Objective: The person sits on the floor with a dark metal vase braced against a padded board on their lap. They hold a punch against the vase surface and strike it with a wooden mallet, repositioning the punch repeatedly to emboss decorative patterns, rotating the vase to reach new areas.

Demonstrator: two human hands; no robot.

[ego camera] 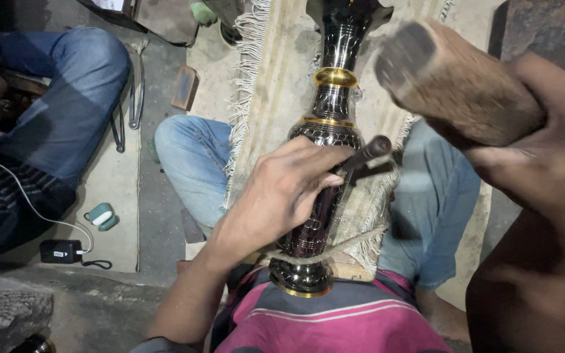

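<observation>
A tall dark engraved metal vase (327, 131) with gold bands lies lengthwise across my lap on a fringed beige cloth (276, 85). My left hand (282, 189) rests on the vase's body and grips a thin dark chisel (364, 157), its tip against the metal. My right hand (550, 157) is raised at the right and holds a thick wooden mallet (452, 78), blurred, above the chisel's head. The vase's base (301, 280) sits against my pink striped shirt.
Another person in blue jeans (67, 98) sits at the left. Near them on the floor lie metal tongs (135, 91), a wooden block (184, 87), a black charger with white cable (60, 250) and a small teal case (101, 216). A stone (8, 314) sits bottom left.
</observation>
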